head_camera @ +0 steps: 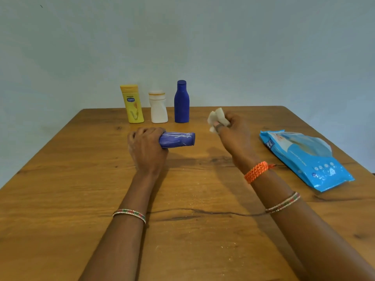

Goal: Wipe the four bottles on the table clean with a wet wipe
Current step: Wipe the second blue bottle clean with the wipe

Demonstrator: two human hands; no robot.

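Three bottles stand upright in a row at the far edge of the wooden table (182,199): a yellow bottle (132,104), a white bottle (158,107) and a dark blue bottle (181,102). A fourth bottle, blue with white markings (178,139), lies on its side, its end pointing right. My left hand (147,148) grips its left end. My right hand (233,132) is raised to the right of it and holds a crumpled white wet wipe (217,118), apart from the bottle.
A blue pack of wet wipes (304,159) lies flat at the right side of the table, near its edge. A pale wall rises behind the table. Bangles circle both wrists, and the right one also has an orange thread band.
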